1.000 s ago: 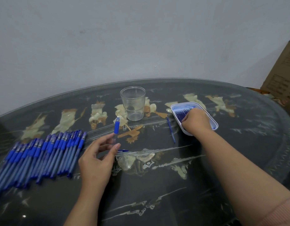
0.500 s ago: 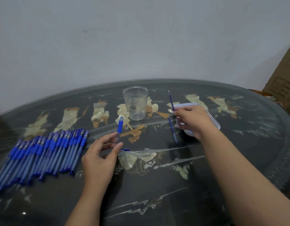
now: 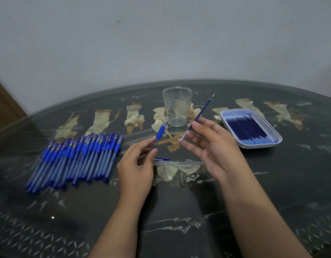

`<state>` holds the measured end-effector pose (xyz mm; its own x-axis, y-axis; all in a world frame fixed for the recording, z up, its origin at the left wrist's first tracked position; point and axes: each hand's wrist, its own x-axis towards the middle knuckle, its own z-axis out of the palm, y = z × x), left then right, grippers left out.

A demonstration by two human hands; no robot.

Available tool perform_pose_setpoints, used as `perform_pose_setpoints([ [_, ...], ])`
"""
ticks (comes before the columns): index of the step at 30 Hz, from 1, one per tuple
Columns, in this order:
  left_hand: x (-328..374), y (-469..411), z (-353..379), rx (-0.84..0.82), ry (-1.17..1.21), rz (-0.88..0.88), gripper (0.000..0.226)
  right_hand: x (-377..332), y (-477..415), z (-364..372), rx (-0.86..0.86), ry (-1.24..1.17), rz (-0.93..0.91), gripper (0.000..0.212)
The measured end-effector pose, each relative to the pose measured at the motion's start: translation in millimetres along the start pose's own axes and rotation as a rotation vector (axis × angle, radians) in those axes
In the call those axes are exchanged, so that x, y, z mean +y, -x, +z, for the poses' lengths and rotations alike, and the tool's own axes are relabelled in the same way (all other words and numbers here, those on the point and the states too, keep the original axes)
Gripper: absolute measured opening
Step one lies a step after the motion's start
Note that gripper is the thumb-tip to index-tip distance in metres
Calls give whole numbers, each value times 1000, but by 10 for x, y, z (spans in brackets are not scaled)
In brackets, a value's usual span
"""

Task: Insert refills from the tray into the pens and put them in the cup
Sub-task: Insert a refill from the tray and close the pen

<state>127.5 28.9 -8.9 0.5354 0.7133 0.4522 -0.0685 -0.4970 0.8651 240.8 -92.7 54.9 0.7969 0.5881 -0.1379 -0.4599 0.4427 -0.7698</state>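
— What is the left grip (image 3: 135, 170) doing?
— It is pinching a pen (image 3: 160, 132) between thumb and fingers, holding it nearly upright with the blue end on top, near the cup (image 3: 177, 108).
— And the right grip (image 3: 211, 148)?
— It is grasping one refill (image 3: 202, 112), which is slanting up past the cup's side, raised off the counter (image 3: 179, 211).
— Where are the other pieces lying?
— More refills (image 3: 247, 130) are lying in the white tray (image 3: 259, 146) on the right; a row of pens (image 3: 77, 159) is lying on the left.
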Motion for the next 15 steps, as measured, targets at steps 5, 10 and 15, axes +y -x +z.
perform_pose_setpoints([
  [5,-53,-12,4,2,-54,70,40,0,-46,-5,-9,-54,-64,18],
  [10,-47,-4,6,-5,-94,123,37,5,-57,13,-35,-72,-82,16],
  [15,-51,-4,8,-13,-95,139,40,36,-63,16,-49,-51,-84,17],
])
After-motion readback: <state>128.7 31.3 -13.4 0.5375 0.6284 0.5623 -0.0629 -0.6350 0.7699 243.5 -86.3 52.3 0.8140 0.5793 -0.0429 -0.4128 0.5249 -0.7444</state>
